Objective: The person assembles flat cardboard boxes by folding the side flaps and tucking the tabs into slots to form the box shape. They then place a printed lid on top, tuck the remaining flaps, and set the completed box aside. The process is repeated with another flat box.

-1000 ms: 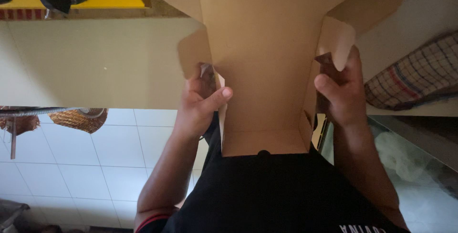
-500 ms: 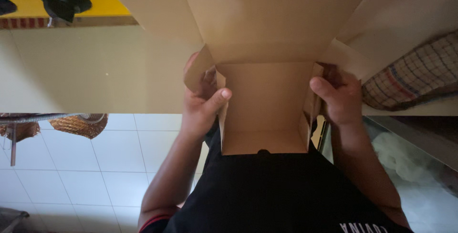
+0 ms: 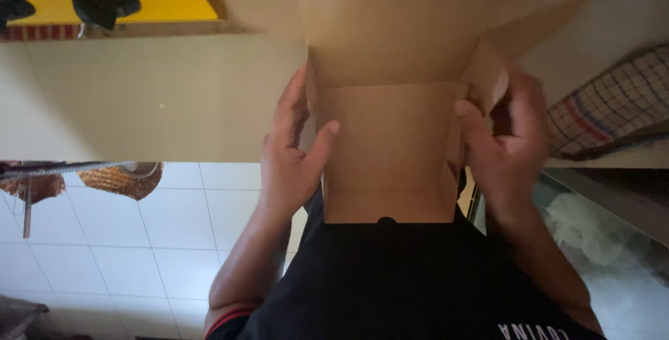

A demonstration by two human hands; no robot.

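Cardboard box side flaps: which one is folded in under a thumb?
The side flap at the left hand, whose thumb presses across it. The flap by the right hand stands angled outward.

Close head view, facing down

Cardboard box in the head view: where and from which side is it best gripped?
Probably by its two side walls, one hand from each side. The cardboard box is an open, thin-walled tray; the left hand and right hand already flank it, thumbs over the front panel.
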